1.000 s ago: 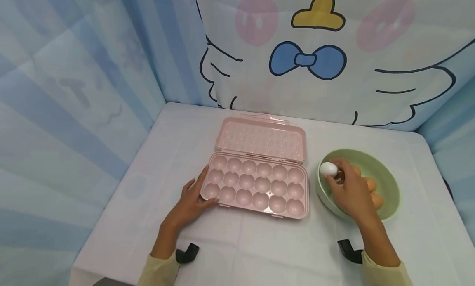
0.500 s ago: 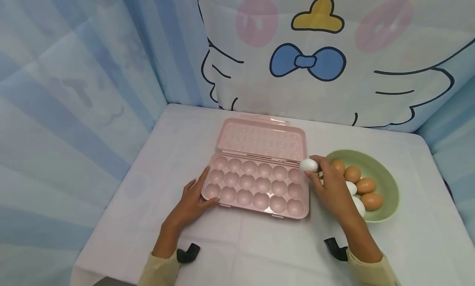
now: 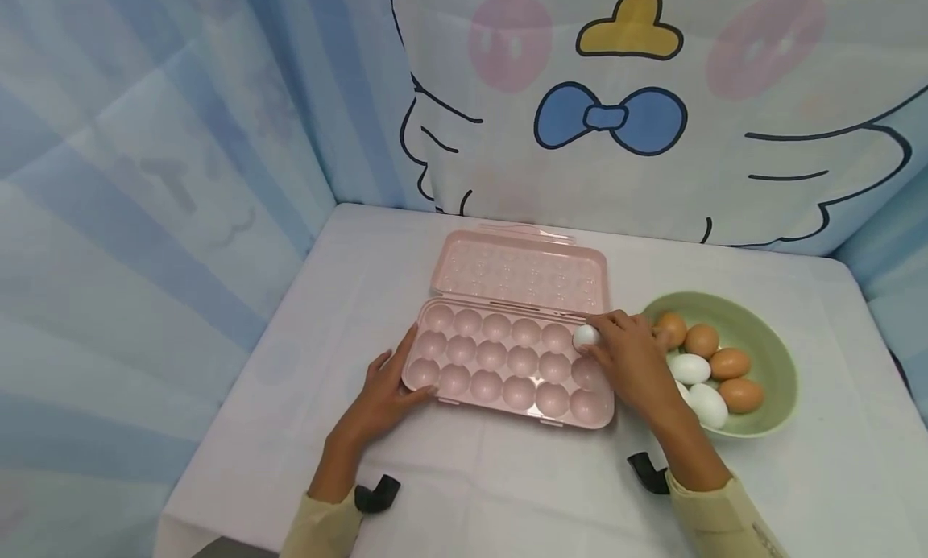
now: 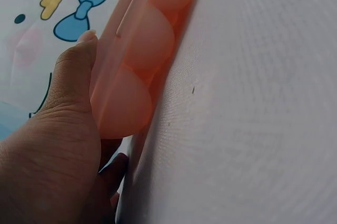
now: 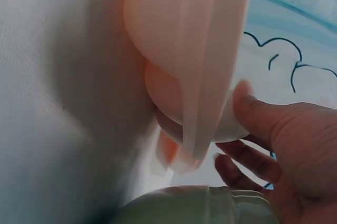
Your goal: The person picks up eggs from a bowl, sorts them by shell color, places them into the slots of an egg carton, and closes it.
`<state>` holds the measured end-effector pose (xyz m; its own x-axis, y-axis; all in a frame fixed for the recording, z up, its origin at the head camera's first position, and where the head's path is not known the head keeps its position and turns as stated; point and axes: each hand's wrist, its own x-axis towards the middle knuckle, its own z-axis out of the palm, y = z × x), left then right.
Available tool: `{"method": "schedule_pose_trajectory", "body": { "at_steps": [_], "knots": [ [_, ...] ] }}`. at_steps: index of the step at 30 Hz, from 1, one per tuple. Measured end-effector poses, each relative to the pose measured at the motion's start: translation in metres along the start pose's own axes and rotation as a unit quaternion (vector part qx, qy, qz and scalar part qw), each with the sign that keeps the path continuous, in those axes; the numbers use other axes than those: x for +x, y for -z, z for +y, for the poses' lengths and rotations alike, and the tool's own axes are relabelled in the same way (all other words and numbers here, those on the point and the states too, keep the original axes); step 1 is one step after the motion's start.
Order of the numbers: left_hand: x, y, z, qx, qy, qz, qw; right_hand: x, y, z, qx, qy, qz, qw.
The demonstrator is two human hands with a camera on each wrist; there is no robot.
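Observation:
A pink plastic egg carton [image 3: 523, 368] lies with its lid [image 3: 520, 268] folded back. My left hand [image 3: 384, 393] grips its front left corner, the thumb along the front edge and the fingers at the left side; the left wrist view shows the thumb [image 4: 73, 77] against the rim. My right hand [image 3: 641, 369] holds a white egg [image 3: 585, 336] at the back right cup. In the right wrist view the egg [image 5: 230, 121] is partly hidden behind the carton wall; whether it touches the cup bottom cannot be told.
To the right of the carton stands a green bowl [image 3: 779, 365] with several brown eggs [image 3: 729, 363] and white eggs [image 3: 707, 405]; my right forearm passes by its left rim. Curtains with a cartoon print [image 3: 605, 188] hang behind the white table [image 3: 493, 477].
My right hand has lifted the white egg out of the green bowl and carried it left to the carton's back right cup. The left hand keeps its hold on the corner.

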<state>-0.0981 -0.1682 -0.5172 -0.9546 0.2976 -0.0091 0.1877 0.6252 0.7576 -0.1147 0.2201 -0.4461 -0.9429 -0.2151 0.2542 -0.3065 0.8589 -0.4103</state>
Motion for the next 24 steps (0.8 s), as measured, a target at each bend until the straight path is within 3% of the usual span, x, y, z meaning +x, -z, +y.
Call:
{"method": "schedule_pose_trajectory", "body": {
  "at_steps": [19, 24],
  "knots": [
    [-0.0001, -0.0004, -0.0008, -0.01, -0.021, 0.011, 0.9997, 0.0042, -0.005, -0.0004, -0.014, -0.01, -0.026, 0.9995],
    [0.0015, -0.0004, -0.0011, -0.008, -0.021, 0.001, 0.9997, 0.0022, -0.0036, -0.001, -0.01, -0.026, -0.034, 0.999]
  ]
}}
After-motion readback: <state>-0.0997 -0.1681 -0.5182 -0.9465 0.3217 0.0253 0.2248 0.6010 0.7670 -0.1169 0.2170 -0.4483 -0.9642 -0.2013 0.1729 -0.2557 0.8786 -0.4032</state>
